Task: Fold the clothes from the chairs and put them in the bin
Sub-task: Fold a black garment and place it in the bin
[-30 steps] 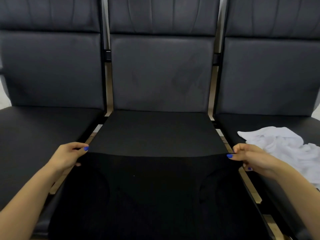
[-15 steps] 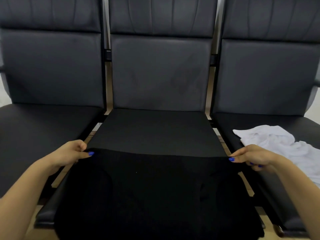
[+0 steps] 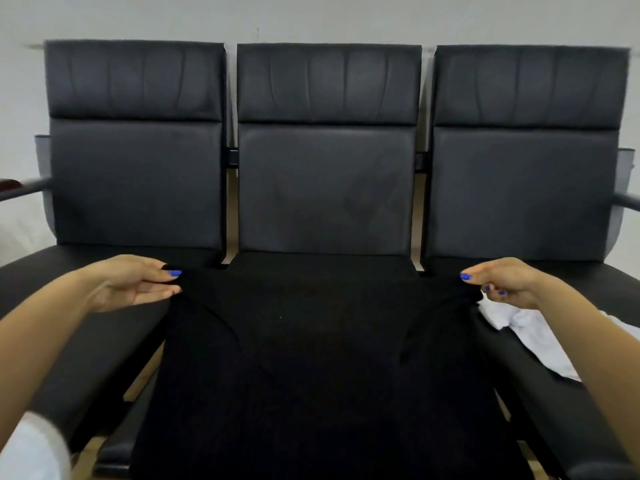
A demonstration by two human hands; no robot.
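Note:
A black garment (image 3: 311, 358) is stretched flat over the middle chair's seat and hangs toward me. My left hand (image 3: 135, 284) pinches its top left corner between thumb and fingers. At the opposite top corner, my right hand (image 3: 502, 282) pinches the cloth the same way. Both corners are lifted and held wide apart. A crumpled white garment (image 3: 530, 330) lies on the right chair's seat, partly behind my right forearm. No bin is in view.
Three black leather chairs stand side by side against a pale wall: left chair (image 3: 135, 181), middle chair (image 3: 325, 188), right chair (image 3: 523, 192). Armrests stick out at the far left (image 3: 24, 190) and far right (image 3: 627, 202). Something white and blurred (image 3: 34, 448) fills the bottom left corner.
Both hands lifted the black garment's top edge up and toward the chair back, spreading wider. The view tilted up, showing the chair tops and wall.

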